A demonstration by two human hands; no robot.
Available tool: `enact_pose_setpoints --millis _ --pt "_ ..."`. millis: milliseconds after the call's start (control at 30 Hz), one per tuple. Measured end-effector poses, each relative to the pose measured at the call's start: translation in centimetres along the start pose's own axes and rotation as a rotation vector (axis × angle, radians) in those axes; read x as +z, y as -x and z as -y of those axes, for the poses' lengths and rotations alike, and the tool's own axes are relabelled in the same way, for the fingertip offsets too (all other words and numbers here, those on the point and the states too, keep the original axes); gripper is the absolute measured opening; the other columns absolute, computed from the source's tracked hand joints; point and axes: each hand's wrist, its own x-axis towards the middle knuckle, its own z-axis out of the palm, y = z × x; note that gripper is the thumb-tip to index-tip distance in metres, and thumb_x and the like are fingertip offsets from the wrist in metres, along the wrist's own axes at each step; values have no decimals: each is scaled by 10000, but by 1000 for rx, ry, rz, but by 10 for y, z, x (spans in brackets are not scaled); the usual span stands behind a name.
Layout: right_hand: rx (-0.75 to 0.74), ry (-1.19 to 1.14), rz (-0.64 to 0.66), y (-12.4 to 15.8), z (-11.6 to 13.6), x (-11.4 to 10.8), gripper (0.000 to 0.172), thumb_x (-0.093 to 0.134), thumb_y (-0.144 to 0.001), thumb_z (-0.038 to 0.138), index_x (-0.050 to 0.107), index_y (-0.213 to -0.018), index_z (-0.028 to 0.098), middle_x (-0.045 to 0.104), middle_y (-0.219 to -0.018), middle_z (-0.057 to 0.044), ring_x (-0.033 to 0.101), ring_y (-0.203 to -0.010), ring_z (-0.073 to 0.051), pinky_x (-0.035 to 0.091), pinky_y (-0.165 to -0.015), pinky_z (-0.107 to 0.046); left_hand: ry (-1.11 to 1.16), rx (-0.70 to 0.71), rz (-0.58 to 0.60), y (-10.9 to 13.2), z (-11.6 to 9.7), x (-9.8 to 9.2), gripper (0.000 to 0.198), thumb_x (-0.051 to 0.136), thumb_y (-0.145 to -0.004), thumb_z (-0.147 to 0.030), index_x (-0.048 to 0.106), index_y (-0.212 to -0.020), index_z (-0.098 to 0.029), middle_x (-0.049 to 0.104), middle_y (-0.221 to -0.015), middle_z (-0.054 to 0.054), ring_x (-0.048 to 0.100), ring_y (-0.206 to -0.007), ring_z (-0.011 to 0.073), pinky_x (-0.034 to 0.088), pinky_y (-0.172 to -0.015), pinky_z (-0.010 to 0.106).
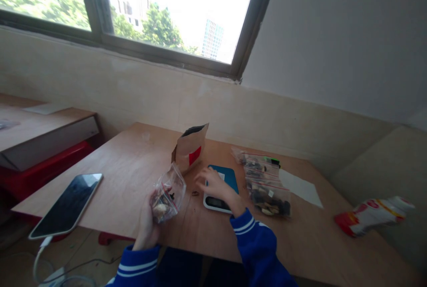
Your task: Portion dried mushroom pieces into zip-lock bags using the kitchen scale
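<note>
My left hand (pixel 149 220) is closed around a clear zip bag (pixel 167 196) with a red seal line. Pale and dark dried pieces lie inside it, and its mouth points up and to the right. Over the left part of a kitchen scale (pixel 229 176) hovers my right hand (pixel 216 187), its fingers bent and apart with nothing visible in them. The scale has a blue top, a white body and a dark display. A few dark crumbs (pixel 195 193) lie on the table between bag and scale. Behind them stands a brown paper pouch (pixel 190 150) with a red label, its top open.
Several filled zip bags (pixel 267 184) lie overlapping right of the scale, beside a white paper sheet (pixel 300 187). A red and white bottle (pixel 370 216) lies at the far right. A phone (pixel 68 207) with a cable rests at the table's left edge. A wall and window stand behind.
</note>
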Motion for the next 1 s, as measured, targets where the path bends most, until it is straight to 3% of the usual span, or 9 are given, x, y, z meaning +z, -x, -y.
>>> enact_pose_setpoints --millis 100,267,400,533,700,767,900,1000 --pt "58 260 149 13 2 31 134 596 -858 217 657 -973 185 608 -1084 -92 509 -1096 -265 361 -971 -467 9 -2 -16 -2 0 -2 203 506 -797 -190 694 -841 -126 741 -752 40 667 -594 131 537 -551 224" --pt "83 353 139 13 8 44 123 609 -850 177 661 -958 149 611 -1111 -134 492 -1140 -303 353 -958 -476 -9 9 -1 1 -2 -3 218 514 -804 -213 699 -880 -125 746 -789 45 669 -603 136 539 -545 234" --pt "59 241 70 6 10 19 64 634 -850 222 667 -886 180 660 -993 -74 557 -1028 -247 349 -914 -430 1 6 5 3 -4 -4 213 515 -814 -208 702 -877 -126 746 -780 43 666 -599 131 539 -545 226" --pt "-3 -35 -249 -14 22 -35 70 617 -852 240 655 -815 195 680 -917 -22 593 -922 -187 353 -880 -371 27 -7 3 4 -4 -3 204 521 -808 -204 702 -861 -126 743 -762 39 658 -576 126 536 -534 222" --pt "-111 -275 -596 -61 30 -94 133 620 -831 322 666 -847 198 691 -888 -20 601 -821 -156 429 -778 -293 4 6 17 9 -5 2 210 541 -781 -225 703 -854 -113 743 -764 57 666 -585 148 539 -518 238" --pt "-99 -304 -604 -77 24 -101 157 627 -820 344 673 -855 199 698 -904 -21 602 -824 -156 438 -781 -293 -4 5 33 11 -5 3 210 545 -777 -232 704 -849 -114 742 -758 59 672 -596 155 539 -515 238" --pt "-111 -274 -471 -80 13 -92 248 655 -796 337 670 -1005 204 662 -1063 -50 589 -969 -181 440 -868 -327 -1 12 44 14 -6 5 203 557 -771 -229 709 -841 -114 745 -777 63 678 -618 155 544 -537 235" --pt "-85 -260 -568 -64 15 -80 337 629 -818 316 611 -1144 229 575 -1226 -77 521 -1140 -211 427 -927 -360 -7 5 50 16 -6 6 199 567 -771 -232 710 -842 -114 744 -780 66 682 -631 163 551 -557 248"
